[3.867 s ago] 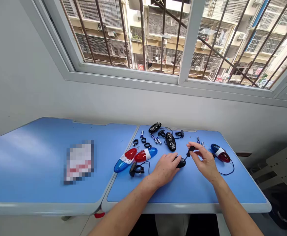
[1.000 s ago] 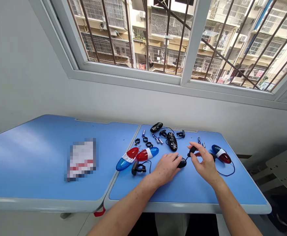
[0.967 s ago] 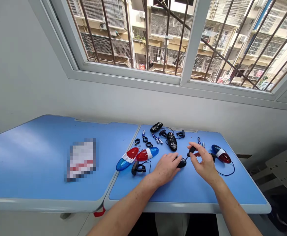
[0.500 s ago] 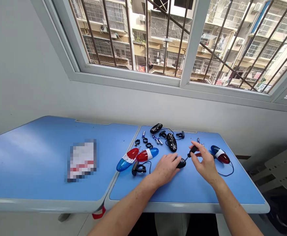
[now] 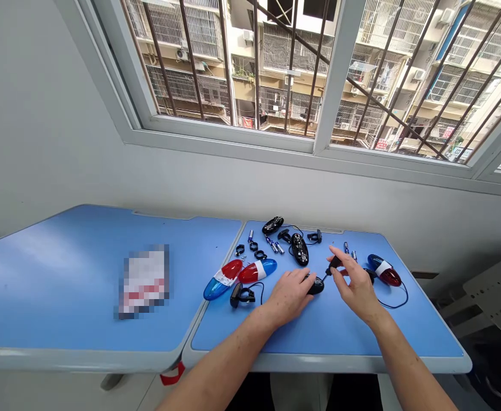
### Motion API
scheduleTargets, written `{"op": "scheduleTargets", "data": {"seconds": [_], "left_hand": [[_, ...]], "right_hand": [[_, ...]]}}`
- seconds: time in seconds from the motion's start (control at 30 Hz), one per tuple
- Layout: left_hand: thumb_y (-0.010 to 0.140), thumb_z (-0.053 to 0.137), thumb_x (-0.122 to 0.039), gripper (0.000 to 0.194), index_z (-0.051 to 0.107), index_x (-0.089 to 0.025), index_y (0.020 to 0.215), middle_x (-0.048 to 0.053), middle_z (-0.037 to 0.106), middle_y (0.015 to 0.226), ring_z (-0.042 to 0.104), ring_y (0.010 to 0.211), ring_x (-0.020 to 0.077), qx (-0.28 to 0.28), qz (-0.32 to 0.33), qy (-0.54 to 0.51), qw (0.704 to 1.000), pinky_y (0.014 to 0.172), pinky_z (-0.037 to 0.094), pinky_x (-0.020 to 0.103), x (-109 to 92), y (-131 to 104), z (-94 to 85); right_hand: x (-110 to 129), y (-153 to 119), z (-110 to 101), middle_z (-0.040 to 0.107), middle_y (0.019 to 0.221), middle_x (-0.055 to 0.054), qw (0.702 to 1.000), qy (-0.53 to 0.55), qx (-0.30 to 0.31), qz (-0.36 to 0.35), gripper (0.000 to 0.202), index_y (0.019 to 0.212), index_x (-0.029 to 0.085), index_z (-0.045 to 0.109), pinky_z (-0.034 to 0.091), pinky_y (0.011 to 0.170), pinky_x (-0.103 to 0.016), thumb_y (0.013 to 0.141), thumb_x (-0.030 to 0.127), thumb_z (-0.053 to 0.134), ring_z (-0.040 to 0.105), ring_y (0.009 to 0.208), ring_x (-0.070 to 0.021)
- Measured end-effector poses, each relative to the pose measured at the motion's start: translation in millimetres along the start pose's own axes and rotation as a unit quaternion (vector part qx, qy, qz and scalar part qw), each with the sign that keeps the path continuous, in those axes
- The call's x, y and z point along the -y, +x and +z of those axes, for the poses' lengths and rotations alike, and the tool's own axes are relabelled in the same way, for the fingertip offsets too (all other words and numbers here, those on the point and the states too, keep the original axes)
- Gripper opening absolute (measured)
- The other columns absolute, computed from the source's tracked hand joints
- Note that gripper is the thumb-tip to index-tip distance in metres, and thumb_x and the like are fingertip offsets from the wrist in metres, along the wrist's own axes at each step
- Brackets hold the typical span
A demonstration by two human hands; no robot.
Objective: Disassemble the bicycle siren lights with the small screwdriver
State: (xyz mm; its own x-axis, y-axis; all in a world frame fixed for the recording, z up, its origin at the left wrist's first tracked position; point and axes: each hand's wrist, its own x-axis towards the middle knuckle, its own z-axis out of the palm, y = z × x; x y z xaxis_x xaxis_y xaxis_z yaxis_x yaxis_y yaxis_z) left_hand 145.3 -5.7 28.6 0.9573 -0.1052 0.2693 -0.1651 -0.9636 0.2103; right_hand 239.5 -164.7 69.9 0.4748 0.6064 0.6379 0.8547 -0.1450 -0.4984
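Observation:
My left hand [image 5: 288, 295] presses a black oval housing [image 5: 316, 285] down on the blue table, with its fingers over the left part. A screwdriver [image 5: 334, 264] with a black handle is pinched in my right hand [image 5: 353, 285]; its shaft slants down to the housing's right end. To the left lie two red-and-blue light covers, a nearer one [image 5: 223, 279] and a farther one [image 5: 257, 270]. Close to them is a black clamp with a button [image 5: 241, 295] and a cable. Beyond my hands rests another black oval housing [image 5: 300, 249].
A red-and-blue bike light [image 5: 385, 270] with a cable lies at the right. Toward the wall are a black housing [image 5: 272, 225], batteries [image 5: 271, 244], ring clamps [image 5: 253, 246] and a black bracket [image 5: 315, 236]. A blurred packet [image 5: 144, 279] lies on the left table.
My right hand and the screwdriver have shifted slightly to the left, uncovering more of the batteries behind. My left hand keeps its place on the housing.

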Motion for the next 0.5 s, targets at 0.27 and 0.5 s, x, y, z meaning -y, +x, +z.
{"op": "scheduleTargets", "data": {"seconds": [0.27, 0.5], "left_hand": [[0.082, 0.056, -0.019, 0.046, 0.042, -0.020, 0.126, 0.013, 0.050, 0.129, 0.051, 0.114, 0.0290, -0.007, -0.015, -0.016, 1.000, 0.091, 0.045, 0.044, 2, -1, -1.9], [0.081, 0.058, -0.020, 0.060, 0.032, -0.020, 0.135, 0.013, 0.046, 0.136, 0.046, 0.122, 0.0274, -0.018, -0.025, -0.059, 0.998, 0.099, 0.040, 0.042, 5, -1, 3.0]], "right_hand": [[8, -2, -4, 0.066, 0.102, -0.006, 0.999, 0.026, -0.012, -0.024, 0.043, 0.130, 0.027, 0.046, 0.059, 0.067, -0.031, 0.088, 0.016, 0.045, 0.064, 0.089, -0.0176], [7, -9, -14, 0.066, 0.100, -0.007, 0.980, 0.083, -0.163, 0.074, 0.035, 0.121, 0.024, 0.051, 0.059, 0.062, -0.032, 0.086, 0.025, 0.052, 0.065, 0.082, -0.0177]]}}
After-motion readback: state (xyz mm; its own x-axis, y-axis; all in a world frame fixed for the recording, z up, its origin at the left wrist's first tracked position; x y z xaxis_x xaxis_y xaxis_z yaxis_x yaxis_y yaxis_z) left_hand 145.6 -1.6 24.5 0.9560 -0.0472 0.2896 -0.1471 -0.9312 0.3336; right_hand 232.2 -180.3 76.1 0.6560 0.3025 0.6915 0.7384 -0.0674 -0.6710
